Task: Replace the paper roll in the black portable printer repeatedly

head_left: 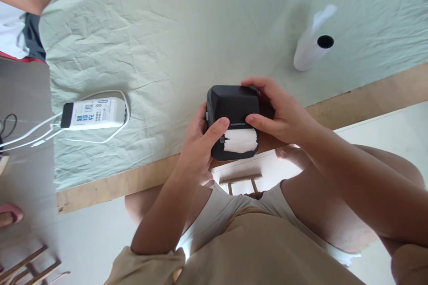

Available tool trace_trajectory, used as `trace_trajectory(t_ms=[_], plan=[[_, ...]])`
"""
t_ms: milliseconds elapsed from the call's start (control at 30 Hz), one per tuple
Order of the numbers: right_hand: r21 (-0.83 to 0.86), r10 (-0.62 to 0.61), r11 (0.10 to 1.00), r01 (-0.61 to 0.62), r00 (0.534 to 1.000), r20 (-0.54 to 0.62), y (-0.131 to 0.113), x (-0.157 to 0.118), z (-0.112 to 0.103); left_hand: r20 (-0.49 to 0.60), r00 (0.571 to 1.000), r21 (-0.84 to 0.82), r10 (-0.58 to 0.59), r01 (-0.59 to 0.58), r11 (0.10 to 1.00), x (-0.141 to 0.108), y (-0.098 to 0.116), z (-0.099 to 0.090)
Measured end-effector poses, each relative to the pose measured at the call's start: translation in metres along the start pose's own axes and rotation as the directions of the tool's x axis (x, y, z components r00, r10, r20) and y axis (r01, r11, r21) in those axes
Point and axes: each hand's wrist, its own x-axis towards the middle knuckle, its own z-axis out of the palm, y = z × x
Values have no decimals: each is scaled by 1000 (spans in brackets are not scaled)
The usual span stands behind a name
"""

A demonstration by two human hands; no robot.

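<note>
Black device (236,102) between our hands, over the table's near edge (120,180), our left hand (200,142) gripping its left side, our right hand (281,109) its right, both thumbs (219,129) on top, white paper (241,140) at the end nearest us, roll (306,53) farther to our right.

Device (236,102) is black, grey-lettered; paper strip (240,140) is white. Roll (305,53): white, dark inside. Cloth (167,31): pale green. Power strip (93,114): white, black-ended, blue-printed.
</note>
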Motion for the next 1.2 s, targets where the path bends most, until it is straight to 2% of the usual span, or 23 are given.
trace_trajectory(t_ms=[133, 300, 433, 500, 633, 700, 767, 900, 967, 1067, 1133, 1200], plan=[[32, 6, 999, -6, 1000, 2, -2, 1, 0, 21, 1000, -14, 7, -7, 1000, 1, -1, -2], [-30, -36, 999, 36, 999, 10, -4, 1, 1, 27, 1000, -48, -9, 10, 999, 2, 1, -2], [-99, -137, 987, 125, 983, -119, -5, -2, 1, -8, 999, -53, -36, 36, 998, 3, 1, 1], [-125, -180, 979, 161, 971, -156, -5, -3, -1, -45, 998, -71, -36, 33, 997, 4, 0, 2], [-116, -214, 972, 203, 973, -89, -7, -8, -5, -213, 977, -113, -13, -12, 994, 5, -2, 5], [-130, -186, 976, 174, 978, -90, -9, -10, -5, -235, 972, -140, -18, -16, 990, 5, -2, 7], [-136, -138, 983, 123, 985, -106, -12, -11, -3, -213, 977, -159, -29, -6, 987, 5, 0, 8], [-70, -80, 995, 70, 985, -153, -22, -9, -3, -210, 978, -138, -7, -23, 990, 7, 1, 8], [-15, -86, 996, 85, 970, -227, -31, -6, -6, -214, 977, -129, 2, -30, 991, 9, 0, 8], [43, -18, 998, 37, 927, -376, -48, -1, -12, -230, 973, -150, -12, -24, 988, 11, -3, 9], [52, 21, 999, 0, 913, -408, -56, 3, -15, -233, 972, -174, -20, -21, 984, 12, -3, 11], [-10, -10, 1000, 7, 915, -404, -60, 6, -15, -211, 977, -194, -23, -19, 981, 11, -2, 11]])
